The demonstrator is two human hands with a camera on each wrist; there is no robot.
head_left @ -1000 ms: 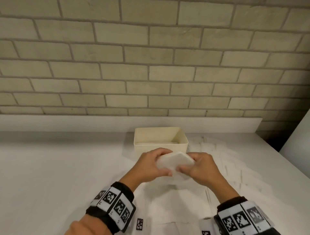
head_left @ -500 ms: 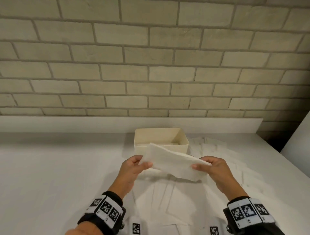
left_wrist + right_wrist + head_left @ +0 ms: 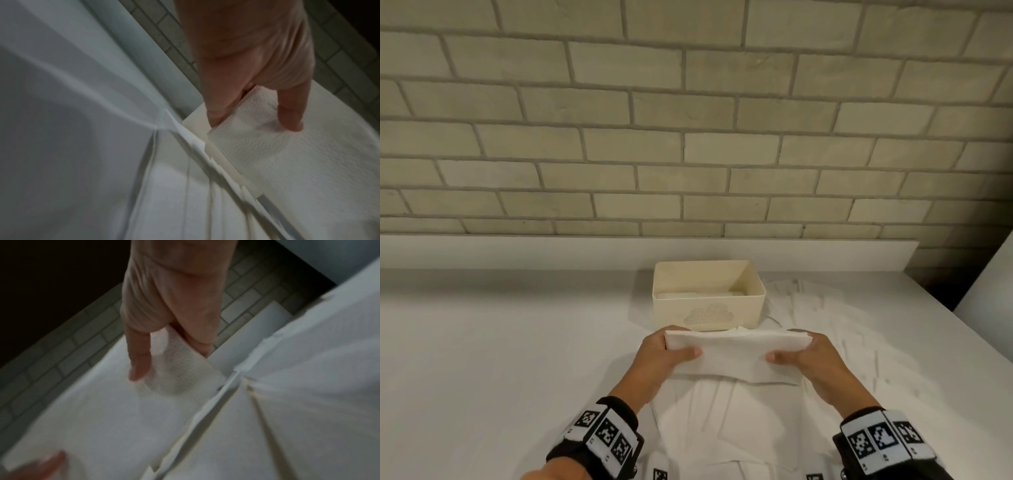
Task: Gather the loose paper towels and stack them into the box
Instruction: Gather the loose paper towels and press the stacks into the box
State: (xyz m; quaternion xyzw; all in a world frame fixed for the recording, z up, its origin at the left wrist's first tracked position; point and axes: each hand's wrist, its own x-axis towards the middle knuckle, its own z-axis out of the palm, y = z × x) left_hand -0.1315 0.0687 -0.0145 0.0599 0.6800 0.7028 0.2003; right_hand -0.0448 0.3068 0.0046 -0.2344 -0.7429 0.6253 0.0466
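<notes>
A folded white paper towel is held level between both hands, just in front of the cream box. My left hand pinches its left end, thumb on top, fingers underneath. My right hand pinches the right end the same way. The wrist views show the paper towel under the left thumb, and the paper towel under the right thumb. The box is open-topped and holds a low stack of towels. Several loose towels lie flat on the table below my hands.
More loose towels spread over the white table to the right of the box. A brick wall with a white ledge stands right behind the box. A white panel rises at the table's far right.
The towel was bunched small between both hands; they drew apart and spread it out wide. It now sits flatter and lower, in front of the box.
</notes>
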